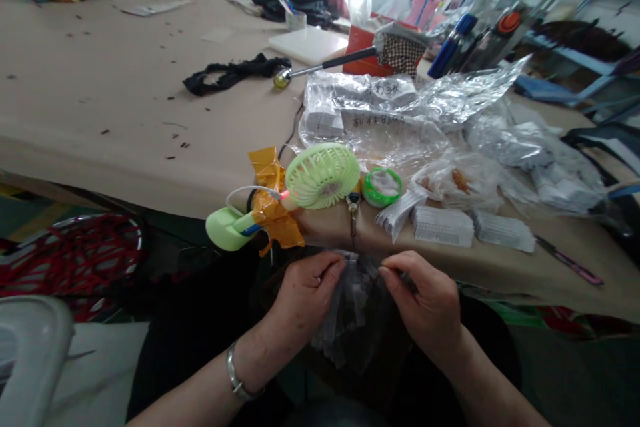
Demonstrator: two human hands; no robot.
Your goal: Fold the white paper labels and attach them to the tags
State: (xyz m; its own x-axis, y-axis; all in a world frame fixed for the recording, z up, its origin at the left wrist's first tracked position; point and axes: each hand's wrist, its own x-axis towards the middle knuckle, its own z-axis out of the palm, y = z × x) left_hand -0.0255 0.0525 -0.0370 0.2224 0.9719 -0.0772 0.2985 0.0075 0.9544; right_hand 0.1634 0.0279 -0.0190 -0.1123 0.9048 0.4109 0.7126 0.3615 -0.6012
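Note:
My left hand (313,287) is pinched closed at the table's front edge, its fingertips beside a small pale strip; what they grip is too small to tell. My right hand (425,293) is also pinched, thumb against index finger, and whatever it holds cannot be made out. Between and below both hands hangs a clear plastic bag (353,310) with whitish pieces in it. Just above them, a thin pointed tool (353,217) sticks out over the table edge, tip downward. A light green fan (323,177), held by orange tape (275,207), stands left of this tool.
A green round tub (382,187) with white content sits near stacks of white labels (443,225). To the right lies a pink-handled cutter (570,260). Behind are clear plastic bags (375,120), a black cloth strip (235,73) and a black-handled tool (325,67).

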